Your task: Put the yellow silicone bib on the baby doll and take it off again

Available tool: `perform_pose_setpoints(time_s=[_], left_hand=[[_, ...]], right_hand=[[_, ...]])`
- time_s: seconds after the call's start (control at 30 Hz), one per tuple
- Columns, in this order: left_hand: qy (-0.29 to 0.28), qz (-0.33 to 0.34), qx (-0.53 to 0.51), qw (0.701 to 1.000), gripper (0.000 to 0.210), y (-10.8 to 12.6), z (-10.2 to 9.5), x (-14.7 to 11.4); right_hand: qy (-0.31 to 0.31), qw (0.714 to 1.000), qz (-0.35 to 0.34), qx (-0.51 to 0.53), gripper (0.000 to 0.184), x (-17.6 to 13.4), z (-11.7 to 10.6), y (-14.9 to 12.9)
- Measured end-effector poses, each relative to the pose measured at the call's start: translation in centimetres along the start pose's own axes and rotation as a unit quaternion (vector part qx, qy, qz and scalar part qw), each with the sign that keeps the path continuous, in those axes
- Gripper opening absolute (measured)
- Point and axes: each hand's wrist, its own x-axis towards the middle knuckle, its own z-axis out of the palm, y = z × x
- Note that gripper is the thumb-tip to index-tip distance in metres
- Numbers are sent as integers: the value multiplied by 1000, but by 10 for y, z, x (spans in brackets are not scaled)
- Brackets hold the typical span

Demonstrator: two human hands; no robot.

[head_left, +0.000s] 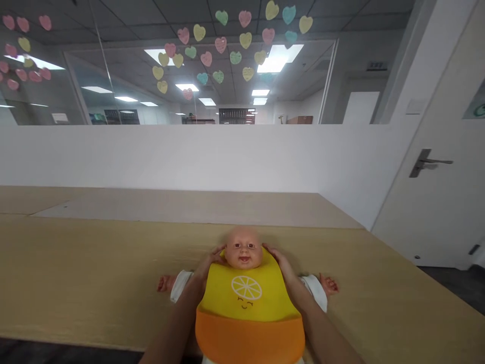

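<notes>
A baby doll [243, 243] with a bald head lies on its back on the wooden table, arms in white sleeves spread to either side. Over its chest is a yellow bib [246, 273] with a lemon-slice print and an orange catch pocket [250, 338] at the bottom. My left hand [215, 257] holds the bib's upper edge at one side of the doll's neck. On the opposite side, my right hand [276, 254] has its fingers round the other upper edge, close to the head. The fingertips and the bib's ends behind the neck are partly hidden.
The light wooden table [94, 273] extends to both sides, with a paler board [197, 205] along its back. Behind it rises a white wall [166, 156] topped by glass with heart-shaped notes. A door with a metal handle [428, 162] is at the right.
</notes>
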Motion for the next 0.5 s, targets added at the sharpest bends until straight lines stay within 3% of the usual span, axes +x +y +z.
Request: perform_pose_setpoints(time_s=[0.1,0.3,0.37,0.5], left_hand=[[16,7,25,1000,84,-1,5,-12],[-31,21,50,998,76,-2,3,-4],[-53,29,46,997,74,-4,2,1],[-71,28,15,997,74,-7,0,7]], right_hand=[[3,1000,-10,20,31,-4,-7,8],[-11,1000,-1,-1,28,5,-9,11],[-44,998,-14,-48,23,14,-3,8],[-67,975,-106,-185,21,31,8,1]])
